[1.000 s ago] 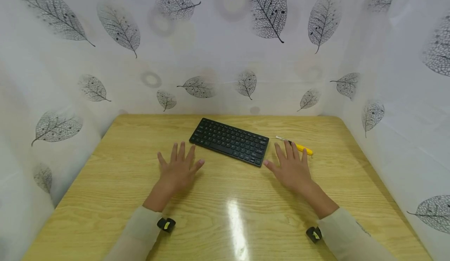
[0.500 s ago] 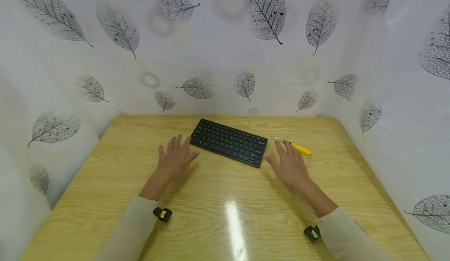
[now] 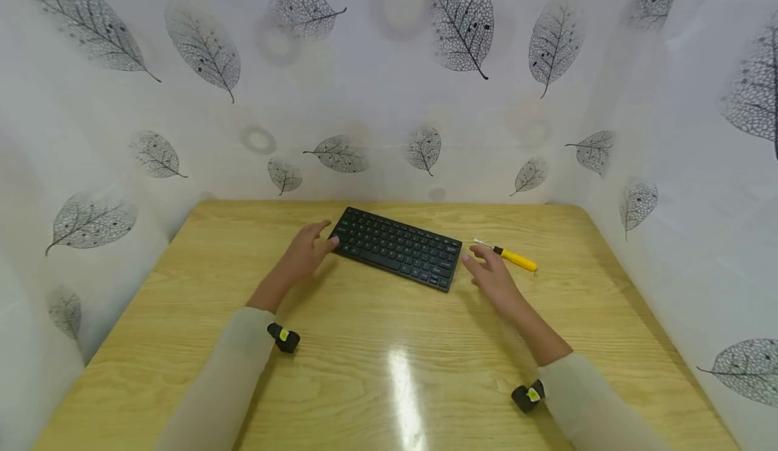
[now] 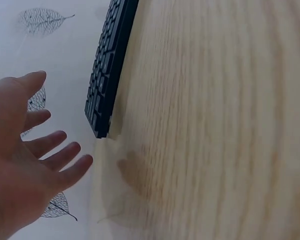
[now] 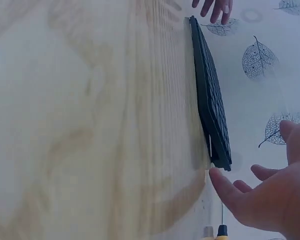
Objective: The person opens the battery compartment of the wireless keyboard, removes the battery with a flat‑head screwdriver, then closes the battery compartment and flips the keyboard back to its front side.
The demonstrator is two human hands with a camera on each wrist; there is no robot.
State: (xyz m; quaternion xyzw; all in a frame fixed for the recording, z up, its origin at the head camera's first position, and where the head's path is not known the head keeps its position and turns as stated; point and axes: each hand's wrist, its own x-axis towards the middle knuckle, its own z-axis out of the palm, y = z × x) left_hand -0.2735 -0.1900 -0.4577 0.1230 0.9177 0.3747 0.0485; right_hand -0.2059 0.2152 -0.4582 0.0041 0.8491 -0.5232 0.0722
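A black keyboard (image 3: 398, 245) lies slantwise on the wooden table, its left end farther back. My left hand (image 3: 302, 254) is at the keyboard's left end; in the left wrist view the hand (image 4: 30, 155) has its fingers spread and a gap separates them from the keyboard (image 4: 107, 75). Beside the right end is my right hand (image 3: 497, 285), fingers slightly bent and holding nothing. From the right wrist, this hand (image 5: 270, 195) appears close to the keyboard's near corner. Just beyond the right fingers lies a screwdriver (image 3: 518, 260) with a yellow handle.
The light wooden table (image 3: 340, 370) ends at a white curtain (image 3: 377, 100) printed with dark leaves, which surrounds its back and sides. A black wrist camera (image 3: 284, 337) hangs at the left sleeve, another camera (image 3: 527, 395) at the right.
The left hand has moved forward and turned sideways toward the keyboard's left end. My right hand has turned inward, its fingers drawn closer together. Keyboard and screwdriver stay where they were.
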